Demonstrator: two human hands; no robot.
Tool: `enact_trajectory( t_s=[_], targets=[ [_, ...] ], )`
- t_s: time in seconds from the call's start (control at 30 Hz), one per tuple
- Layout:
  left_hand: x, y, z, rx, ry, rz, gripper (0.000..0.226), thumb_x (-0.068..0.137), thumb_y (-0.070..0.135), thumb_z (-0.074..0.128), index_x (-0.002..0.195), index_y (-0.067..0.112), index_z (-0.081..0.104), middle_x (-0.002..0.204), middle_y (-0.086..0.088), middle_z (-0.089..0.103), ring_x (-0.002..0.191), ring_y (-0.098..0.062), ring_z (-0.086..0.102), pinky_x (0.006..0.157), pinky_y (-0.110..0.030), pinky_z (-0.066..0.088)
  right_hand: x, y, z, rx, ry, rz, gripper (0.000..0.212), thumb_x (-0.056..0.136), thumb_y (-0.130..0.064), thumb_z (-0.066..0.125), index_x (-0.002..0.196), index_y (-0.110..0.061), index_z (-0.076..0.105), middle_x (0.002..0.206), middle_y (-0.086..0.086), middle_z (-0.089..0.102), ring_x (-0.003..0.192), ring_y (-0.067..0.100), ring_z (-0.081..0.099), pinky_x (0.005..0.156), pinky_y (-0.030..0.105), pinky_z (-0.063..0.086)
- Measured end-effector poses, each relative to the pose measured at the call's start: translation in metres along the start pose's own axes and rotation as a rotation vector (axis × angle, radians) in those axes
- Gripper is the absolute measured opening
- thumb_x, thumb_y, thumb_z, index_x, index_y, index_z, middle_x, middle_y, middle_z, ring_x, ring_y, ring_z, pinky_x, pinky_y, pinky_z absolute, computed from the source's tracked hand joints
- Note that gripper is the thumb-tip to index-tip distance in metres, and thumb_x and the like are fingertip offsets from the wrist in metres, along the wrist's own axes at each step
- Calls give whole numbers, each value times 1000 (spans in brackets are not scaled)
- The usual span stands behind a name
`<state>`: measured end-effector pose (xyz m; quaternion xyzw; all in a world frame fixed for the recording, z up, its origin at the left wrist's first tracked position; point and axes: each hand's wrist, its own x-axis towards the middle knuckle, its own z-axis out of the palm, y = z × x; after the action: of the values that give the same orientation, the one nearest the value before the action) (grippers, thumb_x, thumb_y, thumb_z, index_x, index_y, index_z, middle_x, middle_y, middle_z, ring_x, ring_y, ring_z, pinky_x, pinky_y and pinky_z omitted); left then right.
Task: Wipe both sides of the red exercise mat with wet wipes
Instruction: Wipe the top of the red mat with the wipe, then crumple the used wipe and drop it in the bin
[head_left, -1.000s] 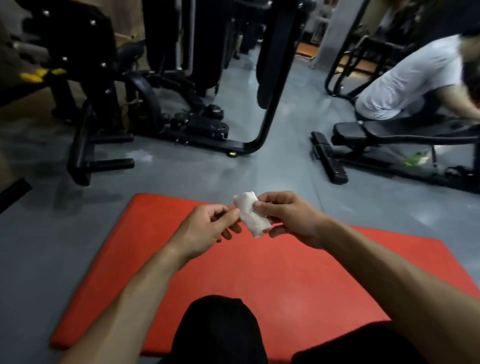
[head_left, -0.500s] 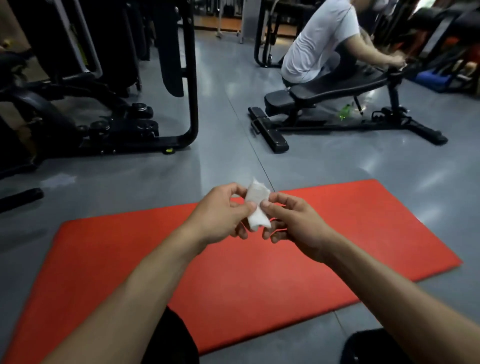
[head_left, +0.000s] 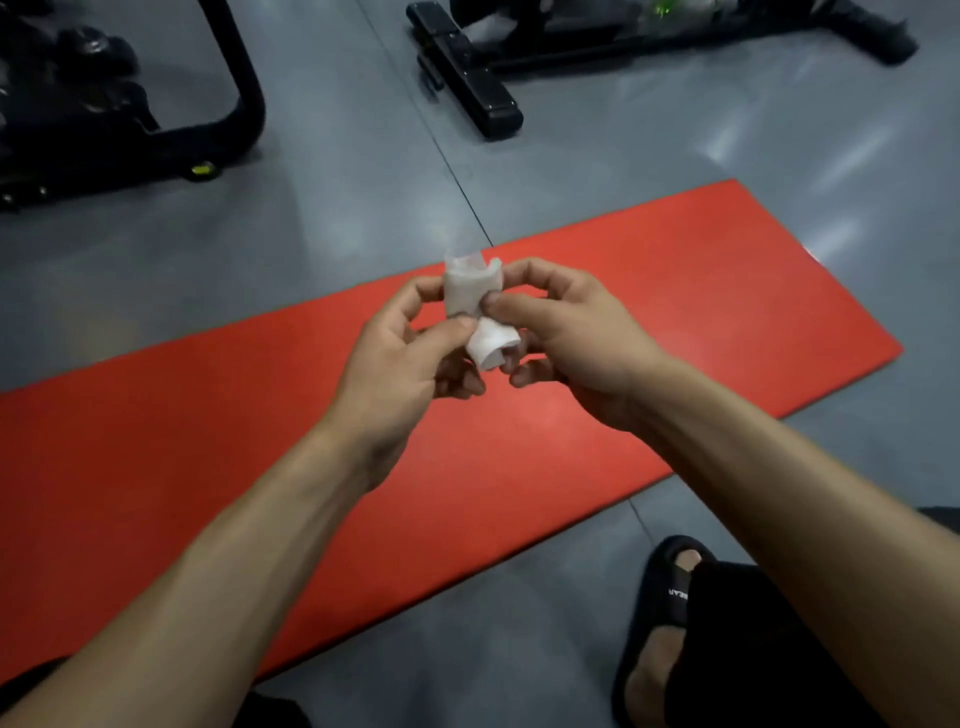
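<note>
Grey gym floor (head_left: 337, 218) carries one red exercise mat (head_left: 649, 291), lying flat from 8 to 3 o'clock. Above its middle, left hand (head_left: 400, 358) and right hand (head_left: 566, 338) both pinch one folded white wet wipe (head_left: 475, 306). One black sandal (head_left: 670, 623) sits at 5 o'clock.

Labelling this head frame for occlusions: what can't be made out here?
- Wet wipe: folded and pinched between left hand and right hand; fingers cover its middle, so its full shape is unclear.
- Red exercise mat: underside hidden; left end cut off by the frame edge, centre covered by the arms.
- Black sandal: print too small to read, partly behind a dark garment.
- Bench base: cropped by the top edge.
</note>
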<state>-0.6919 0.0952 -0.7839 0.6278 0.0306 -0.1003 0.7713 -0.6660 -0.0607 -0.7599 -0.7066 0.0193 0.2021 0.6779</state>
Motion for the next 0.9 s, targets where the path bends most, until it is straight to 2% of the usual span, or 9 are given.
enact_trajectory(
  t_s=[0.1,0.2,0.33,0.43,0.53,0.6,0.73,0.83,0.9],
  targets=[
    [14,-4,2,-194,-79,-45,29,99,2,52,116,23,62,84,-11,69,66,-22,56,60,-27,48,12,-7,-11,100,20,-2,6,100,-11,61,105,-15,61,70,12,62,45,13,52,45,25,45],
    [30,-11,-1,-316,-119,-82,30,96,4,53,119,22,60,88,-11,68,73,-20,54,60,-25,46,28,-12,-18,168,-45,-3,6,101,-12,61,103,-18,63,75,13,60,50,13,55,49,25,47],
    [52,-26,-5,-386,-47,-142,14,88,14,58,97,23,64,81,-2,67,69,-13,58,57,-21,43,57,-1,-19,133,-123,50,13,101,-3,57,100,-14,63,74,8,59,56,14,53,53,28,51],
    [64,-38,-4,-338,56,-233,19,84,15,61,85,29,72,82,-3,67,66,-14,52,61,-24,43,77,11,-21,160,-72,173,22,95,5,49,94,-12,62,68,7,59,52,13,50,53,28,52],
    [66,-52,4,-372,99,-305,22,89,10,56,93,25,70,85,-6,68,70,-16,53,63,-25,44,89,23,-28,186,-44,285,25,91,3,42,86,-12,62,68,10,59,52,17,47,55,29,54],
    [67,-60,10,-376,126,-353,25,95,5,50,98,22,68,88,-8,70,73,-17,55,63,-25,45,94,33,-35,217,-33,375,24,91,-5,41,86,-11,64,71,10,59,55,19,48,58,32,54],
    [65,-73,25,-392,187,-462,33,101,8,34,100,15,66,88,-6,67,74,-16,55,64,-26,47,94,53,-45,181,28,536,21,96,-23,50,81,-16,62,73,6,60,64,24,52,59,30,50],
    [61,-83,37,-414,187,-508,34,103,17,33,101,14,67,90,-2,66,74,-14,54,66,-28,48,90,63,-49,84,43,545,9,92,-14,55,86,-15,61,71,5,60,65,20,54,58,29,46],
    [56,-90,44,-371,196,-506,25,103,15,41,103,16,67,91,0,66,74,-13,55,68,-27,48,85,68,-53,112,46,577,11,92,-9,53,92,-15,62,71,5,59,60,17,55,56,26,45]
  ],
)
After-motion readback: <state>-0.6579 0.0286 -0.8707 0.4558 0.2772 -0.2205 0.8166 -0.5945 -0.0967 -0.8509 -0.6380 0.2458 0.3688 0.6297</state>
